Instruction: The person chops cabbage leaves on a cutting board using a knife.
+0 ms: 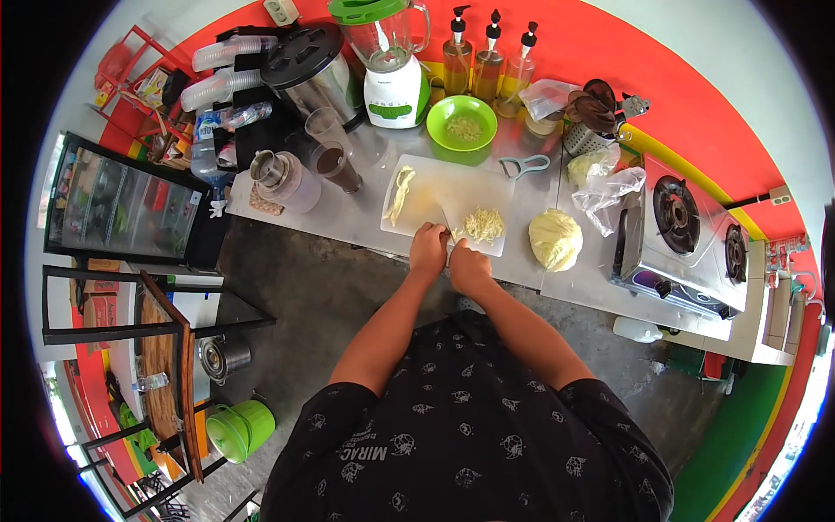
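Both hands meet at the front edge of a white cutting board (426, 187). My right hand (470, 267) is closed around a knife (447, 219), whose thin blade points away over the board and is hard to make out. My left hand (429, 250) is closed beside it, the fingers touching or nearly touching the knife; whatever they grip is hidden. Shredded cabbage (484, 224) lies in a heap just right of the blade. A pale cabbage strip (400, 196) rests at the board's left side. To the right sits a cabbage head (555, 240).
Behind the board are a green bowl (461, 109) with some shreds, a peeler (524, 166) and a blender (391, 91). Cups of brown liquid (336, 168) and a pink-and-clear jug (291, 183) stand left. A plastic bag (609, 196) and gas stove (683, 235) are right.
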Demonstrator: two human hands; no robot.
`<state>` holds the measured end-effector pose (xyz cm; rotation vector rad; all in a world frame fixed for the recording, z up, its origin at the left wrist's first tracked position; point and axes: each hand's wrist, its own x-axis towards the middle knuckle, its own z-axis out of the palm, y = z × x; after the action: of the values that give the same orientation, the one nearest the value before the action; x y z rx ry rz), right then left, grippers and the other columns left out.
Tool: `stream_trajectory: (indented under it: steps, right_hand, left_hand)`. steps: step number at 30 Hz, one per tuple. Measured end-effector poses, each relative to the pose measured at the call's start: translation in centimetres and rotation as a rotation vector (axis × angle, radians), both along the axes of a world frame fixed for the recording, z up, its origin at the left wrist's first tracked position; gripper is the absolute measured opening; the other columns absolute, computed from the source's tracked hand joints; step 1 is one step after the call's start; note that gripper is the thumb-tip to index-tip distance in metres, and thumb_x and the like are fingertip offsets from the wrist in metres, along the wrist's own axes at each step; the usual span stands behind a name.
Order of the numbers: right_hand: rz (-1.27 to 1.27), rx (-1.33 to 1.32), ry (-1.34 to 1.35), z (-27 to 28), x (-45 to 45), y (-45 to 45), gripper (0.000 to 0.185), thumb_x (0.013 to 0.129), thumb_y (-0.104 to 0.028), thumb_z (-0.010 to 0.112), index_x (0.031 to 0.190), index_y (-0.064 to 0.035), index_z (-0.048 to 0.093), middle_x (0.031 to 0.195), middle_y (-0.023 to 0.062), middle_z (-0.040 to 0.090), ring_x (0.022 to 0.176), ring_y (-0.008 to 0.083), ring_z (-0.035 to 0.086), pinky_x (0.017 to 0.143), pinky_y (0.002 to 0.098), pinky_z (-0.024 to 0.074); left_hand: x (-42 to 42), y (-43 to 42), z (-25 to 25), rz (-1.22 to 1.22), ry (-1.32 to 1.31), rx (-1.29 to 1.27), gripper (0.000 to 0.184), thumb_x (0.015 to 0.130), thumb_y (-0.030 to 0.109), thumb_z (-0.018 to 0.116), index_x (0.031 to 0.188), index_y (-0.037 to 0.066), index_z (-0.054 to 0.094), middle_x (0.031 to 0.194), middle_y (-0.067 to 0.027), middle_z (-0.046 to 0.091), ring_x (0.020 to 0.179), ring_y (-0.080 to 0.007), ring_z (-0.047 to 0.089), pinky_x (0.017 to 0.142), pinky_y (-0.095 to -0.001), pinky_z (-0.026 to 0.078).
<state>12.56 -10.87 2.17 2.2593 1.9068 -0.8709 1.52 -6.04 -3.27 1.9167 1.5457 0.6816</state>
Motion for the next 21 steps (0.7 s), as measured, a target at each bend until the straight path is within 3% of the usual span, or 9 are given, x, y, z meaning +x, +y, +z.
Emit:
stream_trajectory:
  steps: [13, 18, 21]
  right_hand:
    - [-0.056, -0.012, 0.005, -1.2, -0.3, 0.1, 0.035, 0.086, -0.010, 0.065, 0.112, 0.0064, 0.048, 0.099, 0.0275, 0.071, 0.094, 0.0394, 0.073, 0.080, 0.0457, 0.0593]
    - [0.037, -0.024, -0.001, -0.3, 0.4, 1.6, 0.034, 0.087, -0.010, 0.063, 0.114, 0.0060, 0.048, 0.102, 0.0279, 0.071, 0.097, 0.0394, 0.073, 0.082, 0.0463, 0.0588]
    - [0.044, -0.061, -0.010, 0.2, 0.5, 1.1, 0.033, 0.088, -0.011, 0.063, 0.113, 0.0061, 0.049, 0.102, 0.0279, 0.071, 0.096, 0.0398, 0.073, 0.082, 0.0471, 0.0586]
  left_hand:
    - [-0.5, -0.4, 0.2, -0.029, -0.094, 0.031, 0.005, 0.088, 0.009, 0.064, 0.090, 0.005, 0.067, 0.091, -0.0136, 0.062, 0.093, -0.0373, 0.061, 0.080, -0.0479, 0.050]
    - [-1.0, -0.7, -0.3, -0.102, -0.094, 0.163, 0.007, 0.087, 0.008, 0.065, 0.091, 0.003, 0.068, 0.095, -0.0141, 0.065, 0.092, -0.0369, 0.063, 0.080, -0.0469, 0.051]
    - [-1.0, -0.6, -0.3, -0.079, -0.157, 0.068, 0.008, 0.088, 0.009, 0.064, 0.090, 0.003, 0.069, 0.093, -0.0148, 0.065, 0.089, -0.0374, 0.063, 0.079, -0.0471, 0.051]
